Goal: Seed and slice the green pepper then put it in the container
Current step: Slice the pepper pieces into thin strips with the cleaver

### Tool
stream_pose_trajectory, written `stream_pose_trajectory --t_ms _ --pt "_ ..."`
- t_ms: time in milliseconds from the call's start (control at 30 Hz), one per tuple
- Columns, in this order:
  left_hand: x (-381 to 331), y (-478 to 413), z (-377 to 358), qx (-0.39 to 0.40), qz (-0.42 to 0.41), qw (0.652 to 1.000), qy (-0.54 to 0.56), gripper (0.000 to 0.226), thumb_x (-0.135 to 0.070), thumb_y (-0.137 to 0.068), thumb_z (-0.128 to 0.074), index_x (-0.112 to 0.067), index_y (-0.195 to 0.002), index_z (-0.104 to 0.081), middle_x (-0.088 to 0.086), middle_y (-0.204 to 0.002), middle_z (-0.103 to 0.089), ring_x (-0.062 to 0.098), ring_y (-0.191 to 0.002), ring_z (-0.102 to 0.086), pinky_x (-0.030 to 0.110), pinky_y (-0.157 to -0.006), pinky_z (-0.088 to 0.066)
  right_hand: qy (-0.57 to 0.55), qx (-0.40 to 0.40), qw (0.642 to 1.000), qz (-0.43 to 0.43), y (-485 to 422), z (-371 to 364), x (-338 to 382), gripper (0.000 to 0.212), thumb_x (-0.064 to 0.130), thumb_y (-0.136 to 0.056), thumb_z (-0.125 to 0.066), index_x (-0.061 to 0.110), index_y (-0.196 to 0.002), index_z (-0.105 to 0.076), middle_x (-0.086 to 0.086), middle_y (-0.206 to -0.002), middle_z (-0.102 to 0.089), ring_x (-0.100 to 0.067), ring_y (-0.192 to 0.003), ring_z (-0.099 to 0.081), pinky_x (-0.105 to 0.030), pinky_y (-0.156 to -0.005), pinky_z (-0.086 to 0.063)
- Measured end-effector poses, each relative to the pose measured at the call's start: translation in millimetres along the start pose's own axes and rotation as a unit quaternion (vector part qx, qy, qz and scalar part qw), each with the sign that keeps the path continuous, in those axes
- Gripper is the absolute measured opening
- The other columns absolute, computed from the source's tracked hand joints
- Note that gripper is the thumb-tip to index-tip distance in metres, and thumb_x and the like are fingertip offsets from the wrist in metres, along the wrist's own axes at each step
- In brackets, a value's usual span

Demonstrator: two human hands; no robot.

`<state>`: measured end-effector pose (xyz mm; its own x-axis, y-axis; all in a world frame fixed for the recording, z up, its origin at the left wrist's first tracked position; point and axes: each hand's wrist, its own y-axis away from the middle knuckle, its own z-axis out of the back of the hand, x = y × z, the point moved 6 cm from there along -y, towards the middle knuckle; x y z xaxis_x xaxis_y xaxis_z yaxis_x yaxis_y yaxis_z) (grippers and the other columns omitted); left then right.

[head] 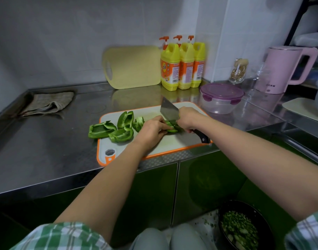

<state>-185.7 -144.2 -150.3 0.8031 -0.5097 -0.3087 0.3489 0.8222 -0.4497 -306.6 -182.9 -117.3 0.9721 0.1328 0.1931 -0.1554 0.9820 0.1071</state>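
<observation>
On the white cutting board with an orange rim (174,143), my left hand (151,129) holds down a green pepper piece (172,130) with curled fingers. My right hand (188,119) grips the black handle of a cleaver (168,110), whose blade stands on that piece right beside my left fingertips. Several larger green pepper pieces (112,129) lie at the board's left end, one hanging over its edge. A clear round container with a purple lid (220,97) stands shut on the counter behind the board, to the right.
A yellow cutting board (133,66) and three yellow detergent bottles (182,66) lean at the back wall. A grey cloth (48,103) lies far left. A glass jar (239,71), a pink kettle (284,68) stand right. A black bin with green scraps (244,226) sits on the floor.
</observation>
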Motion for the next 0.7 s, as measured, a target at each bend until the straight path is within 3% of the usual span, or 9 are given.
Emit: stream_pose_trajectory --t_ms 67,167,300,433,533,700 --pt "0.6 -1.7 0.1 0.003 0.002 1.000 0.000 0.025 -0.006 -0.086 -0.068 -0.011 -0.109 -0.074 0.012 -0.101 -0.062 0.029 -0.093 -0.060 0.020 -0.080 -0.038 0.050 0.032 0.998 0.010 3.1 9.7 2.4 0.014 -0.004 -0.079 -0.060 0.000 -0.067 -0.063 -0.009 -0.046 -0.056 -0.021 -0.048 -0.052 -0.028 -0.051 -0.048" --pt "0.7 -1.9 0.2 0.004 -0.005 1.000 0.001 0.025 -0.006 -0.086 -0.068 -0.012 -0.109 -0.074 0.011 -0.100 -0.062 0.028 -0.093 -0.061 0.017 -0.079 -0.035 0.071 0.036 0.997 0.016 3.5 11.6 -1.4 0.013 -0.001 -0.083 -0.059 -0.005 -0.087 -0.070 -0.010 -0.055 -0.058 -0.021 -0.047 -0.053 -0.029 -0.053 -0.050" --pt "-0.9 -1.7 2.9 0.001 -0.019 1.000 0.008 0.024 -0.004 -0.084 -0.069 -0.009 -0.107 -0.075 0.012 -0.100 -0.063 0.029 -0.092 -0.062 0.016 -0.077 -0.035 0.054 -0.004 0.998 0.021 4.9 -3.8 1.6 0.013 -0.001 -0.079 -0.057 0.000 -0.089 -0.066 -0.012 -0.058 -0.060 -0.023 -0.048 -0.056 -0.025 -0.044 -0.044" --pt "-4.6 -1.8 6.8 0.006 -0.040 0.999 0.005 0.022 -0.004 -0.084 -0.070 -0.007 -0.104 -0.075 0.014 -0.100 -0.064 0.030 -0.090 -0.063 0.015 -0.076 -0.035 0.029 -0.045 0.998 0.028 -0.5 -3.3 3.8 0.017 0.005 -0.081 -0.060 0.007 -0.098 -0.061 -0.008 -0.066 -0.058 -0.024 -0.052 -0.056 -0.026 -0.046 -0.043" --pt "-7.1 2.1 5.9 -0.006 -0.046 0.999 -0.003 0.021 -0.006 -0.084 -0.070 -0.008 -0.103 -0.076 0.014 -0.099 -0.066 0.030 -0.090 -0.064 0.024 -0.078 -0.043 -0.022 -0.056 0.998 0.025 -2.1 -1.7 -2.7 0.011 0.014 -0.091 -0.053 0.009 -0.100 -0.056 -0.007 -0.064 -0.056 -0.020 -0.045 -0.056 -0.025 -0.043 -0.041" --pt "-10.4 -1.1 5.3 -0.022 -0.035 0.999 -0.013 0.021 -0.009 -0.084 -0.070 -0.009 -0.105 -0.076 0.013 -0.097 -0.068 0.030 -0.091 -0.064 0.027 -0.079 -0.044 -0.080 -0.109 0.991 0.019 -3.8 12.9 -24.6 0.027 0.021 -0.097 -0.046 0.007 -0.119 -0.053 -0.015 -0.084 -0.066 -0.022 -0.048 -0.061 -0.030 -0.044 -0.050"
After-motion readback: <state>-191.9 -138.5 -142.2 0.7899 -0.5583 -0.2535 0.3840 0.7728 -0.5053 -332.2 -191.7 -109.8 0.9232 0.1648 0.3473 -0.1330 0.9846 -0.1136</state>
